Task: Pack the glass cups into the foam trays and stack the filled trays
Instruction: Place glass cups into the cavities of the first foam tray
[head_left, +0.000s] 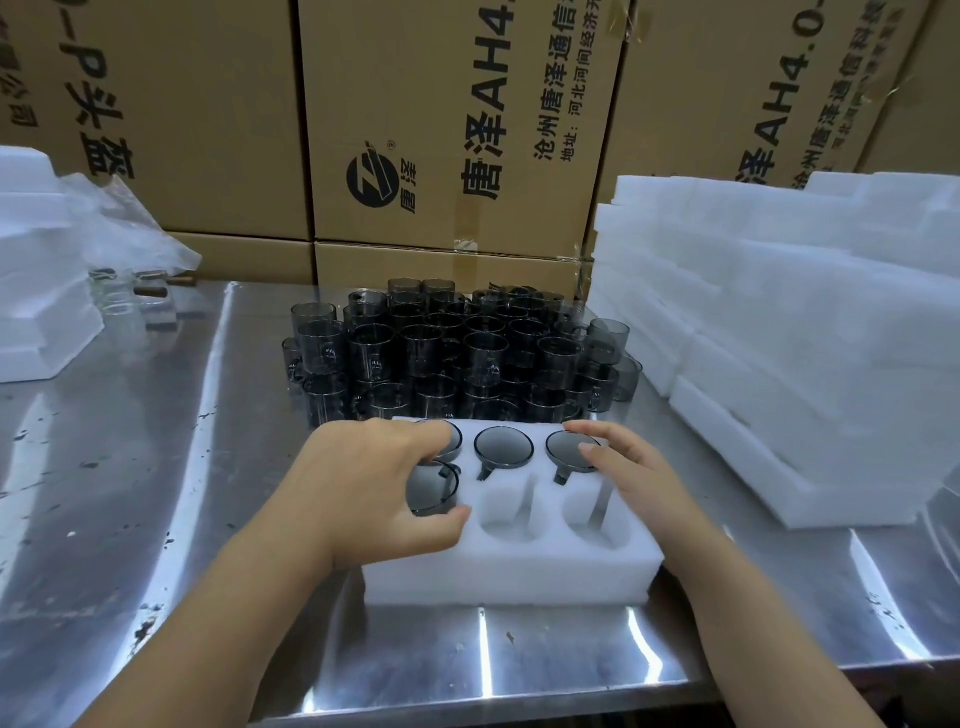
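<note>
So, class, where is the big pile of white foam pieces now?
In the head view, the big pile of white foam pieces sits on the right side of the metal table, right of the cluster of dark glass cups.

White foam tray (509, 566) near the bench's front edge, six round wells. Back row filled with three smoke-grey glass cups (504, 447), handles toward the front. Front-left cup (431, 491) tilted in its well, gripped by the left hand (374, 483); other two front wells (506, 512) empty. Loose grey cups (457, 353) crowded upright just behind, mid-bench. Spare foam trays (779, 338) stacked at the right edge.
</note>
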